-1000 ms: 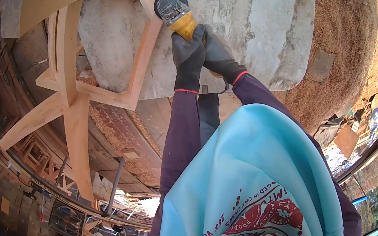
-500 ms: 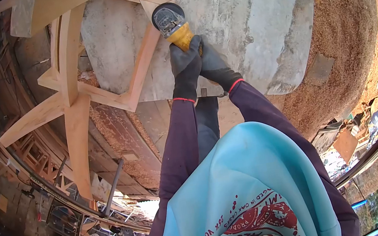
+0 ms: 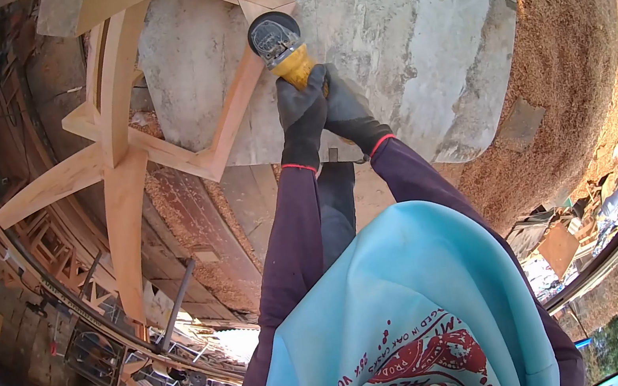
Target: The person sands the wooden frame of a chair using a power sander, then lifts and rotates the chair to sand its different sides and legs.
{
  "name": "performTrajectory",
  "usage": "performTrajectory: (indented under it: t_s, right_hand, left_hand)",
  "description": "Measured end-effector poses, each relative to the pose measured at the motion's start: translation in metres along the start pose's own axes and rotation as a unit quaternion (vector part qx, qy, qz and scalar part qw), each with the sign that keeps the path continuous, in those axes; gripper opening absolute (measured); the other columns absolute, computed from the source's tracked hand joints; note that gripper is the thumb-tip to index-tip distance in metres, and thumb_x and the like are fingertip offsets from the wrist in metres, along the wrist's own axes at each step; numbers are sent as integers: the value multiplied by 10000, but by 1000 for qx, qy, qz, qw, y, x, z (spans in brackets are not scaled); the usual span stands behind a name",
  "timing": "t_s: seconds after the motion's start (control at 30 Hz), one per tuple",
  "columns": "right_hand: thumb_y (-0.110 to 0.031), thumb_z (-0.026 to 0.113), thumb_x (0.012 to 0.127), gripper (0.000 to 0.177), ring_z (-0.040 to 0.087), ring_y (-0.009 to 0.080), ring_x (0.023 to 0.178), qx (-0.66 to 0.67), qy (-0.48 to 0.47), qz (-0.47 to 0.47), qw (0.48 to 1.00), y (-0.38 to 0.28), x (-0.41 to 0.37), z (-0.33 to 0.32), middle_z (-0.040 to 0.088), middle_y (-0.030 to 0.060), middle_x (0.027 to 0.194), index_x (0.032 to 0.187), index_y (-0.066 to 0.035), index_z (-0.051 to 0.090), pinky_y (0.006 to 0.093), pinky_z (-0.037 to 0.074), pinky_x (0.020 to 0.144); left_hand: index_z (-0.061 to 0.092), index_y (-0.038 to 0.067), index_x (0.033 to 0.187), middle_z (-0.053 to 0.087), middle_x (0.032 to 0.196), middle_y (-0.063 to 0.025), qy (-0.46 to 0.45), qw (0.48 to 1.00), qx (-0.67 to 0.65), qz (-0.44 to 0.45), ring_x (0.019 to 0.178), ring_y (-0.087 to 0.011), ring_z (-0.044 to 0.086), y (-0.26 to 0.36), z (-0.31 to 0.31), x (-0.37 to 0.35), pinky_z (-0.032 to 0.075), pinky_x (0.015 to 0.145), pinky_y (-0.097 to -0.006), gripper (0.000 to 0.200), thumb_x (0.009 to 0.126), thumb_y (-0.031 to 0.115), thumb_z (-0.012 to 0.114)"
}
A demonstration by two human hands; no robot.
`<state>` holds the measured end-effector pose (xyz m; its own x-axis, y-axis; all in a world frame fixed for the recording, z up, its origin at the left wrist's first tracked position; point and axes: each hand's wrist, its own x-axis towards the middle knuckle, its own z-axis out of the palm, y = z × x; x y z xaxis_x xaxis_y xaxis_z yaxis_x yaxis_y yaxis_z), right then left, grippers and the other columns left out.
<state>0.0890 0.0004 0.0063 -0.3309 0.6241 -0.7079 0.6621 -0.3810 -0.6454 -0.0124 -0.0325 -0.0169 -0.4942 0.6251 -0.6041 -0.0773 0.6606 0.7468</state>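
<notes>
Both fists wrap tight round the angle grinder (image 3: 279,44), left hand (image 3: 303,114) beside right hand (image 3: 349,111). Best hold its disc flat on the chair frame (image 3: 233,112), pressure light.

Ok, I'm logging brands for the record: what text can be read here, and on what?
"...ED IN OAK CASKS": red print on the light blue shirt, upside down.
"26% VO...": same print, cut off.
Other red lettering there: too distorted to read.
Label on the angle grinder: too blurred.

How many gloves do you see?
2. One covers the left hand, the other covers the right hand; both hands grip the yellow grinder.
</notes>
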Motion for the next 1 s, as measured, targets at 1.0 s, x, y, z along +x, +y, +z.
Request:
performTrajectory:
  t_s: [1.0]
  right_hand:
    - [-102, 801, 783, 423, 661, 153, 774, 266, 210, -9, 941, 45, -44, -60, 678, 87, 904, 1104, 27, 558, 318, 552, 685]
  left_hand:
    - [521, 11, 1420, 585, 1354, -202, 60, 816, 504, 276, 1238, -422, 552, 63, -4, 44, 459, 1014, -495, 612, 911, 306, 690]
